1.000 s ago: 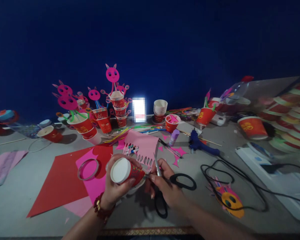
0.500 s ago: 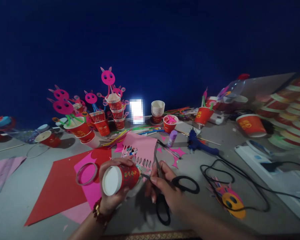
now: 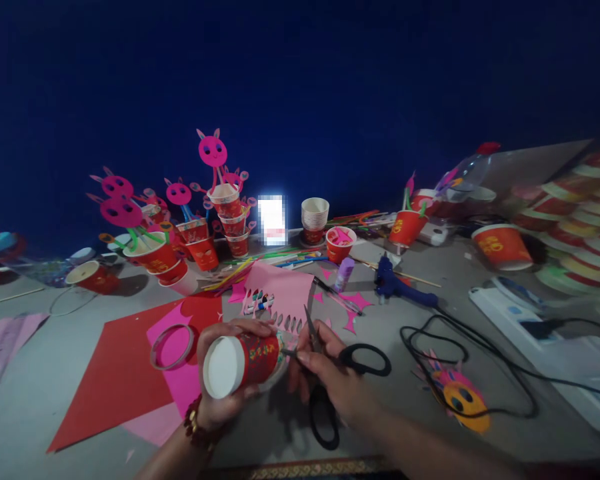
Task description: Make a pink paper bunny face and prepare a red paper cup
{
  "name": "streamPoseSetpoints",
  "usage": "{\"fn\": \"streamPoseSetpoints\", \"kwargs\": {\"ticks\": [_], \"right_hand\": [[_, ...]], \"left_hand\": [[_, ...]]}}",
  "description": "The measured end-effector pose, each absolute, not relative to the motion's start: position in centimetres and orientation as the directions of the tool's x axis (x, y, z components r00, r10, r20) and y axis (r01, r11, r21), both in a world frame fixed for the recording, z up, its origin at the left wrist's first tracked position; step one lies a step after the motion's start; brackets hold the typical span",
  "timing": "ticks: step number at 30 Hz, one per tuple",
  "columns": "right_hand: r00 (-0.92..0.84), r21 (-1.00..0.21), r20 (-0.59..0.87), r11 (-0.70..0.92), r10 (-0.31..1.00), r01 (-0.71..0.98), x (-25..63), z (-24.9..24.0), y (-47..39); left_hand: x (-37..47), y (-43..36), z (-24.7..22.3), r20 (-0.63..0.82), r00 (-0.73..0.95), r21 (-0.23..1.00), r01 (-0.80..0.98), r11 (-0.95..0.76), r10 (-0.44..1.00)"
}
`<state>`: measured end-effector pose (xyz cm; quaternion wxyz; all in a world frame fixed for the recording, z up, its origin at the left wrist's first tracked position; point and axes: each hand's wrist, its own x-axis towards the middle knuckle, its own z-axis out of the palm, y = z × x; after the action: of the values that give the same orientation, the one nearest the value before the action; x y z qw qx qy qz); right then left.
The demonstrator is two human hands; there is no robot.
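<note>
My left hand (image 3: 217,412) is wrapped round a red paper cup (image 3: 260,360) with a printed pattern. The cup lies on its side in my grip, its white base towards me and its mouth to the right. My right hand (image 3: 337,383) grips black-handled scissors (image 3: 313,328) near the pivot, with the blades spread and both handle loops outside the fingers. One blade points left at the cup's rim and the other points up. Whether the tip touches the rim is hard to tell. Behind the hands lies a pink paper sheet (image 3: 285,287) with leaf-shaped cut-outs.
Red paper (image 3: 110,373) lies at left under a tape ring (image 3: 153,347). A glue gun (image 3: 405,290), its looping cord and a white power strip (image 3: 510,333) are at right. Cup figures (image 3: 203,253), stacked cups (image 3: 315,217) and a glue stick (image 3: 345,273) stand behind.
My right hand with the scissors has shifted slightly left, its lower blade still at the cup's rim. The cup stays in my left hand, almost unmoved. The view has shifted a little.
</note>
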<state>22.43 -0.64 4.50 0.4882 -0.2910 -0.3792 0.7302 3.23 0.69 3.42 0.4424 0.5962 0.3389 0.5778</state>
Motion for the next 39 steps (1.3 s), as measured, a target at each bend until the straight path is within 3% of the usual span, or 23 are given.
{"fn": "streamPoseSetpoints", "kwargs": {"ticks": [10, 39], "right_hand": [[-0.323, -0.916, -0.084, -0.201, 0.943, -0.348, 23.0, 4.7, -1.3], [-0.488, -0.867, -0.056, -0.285, 0.871, -0.41, 23.1, 4.9, -0.7]], "left_hand": [[4.3, 1.3, 3.6, 0.368, 0.064, 0.91, -0.229, -0.345, 0.928], [4.1, 2.3, 3.7, 0.292, 0.197, 0.874, -0.452, -0.178, 0.936]]}}
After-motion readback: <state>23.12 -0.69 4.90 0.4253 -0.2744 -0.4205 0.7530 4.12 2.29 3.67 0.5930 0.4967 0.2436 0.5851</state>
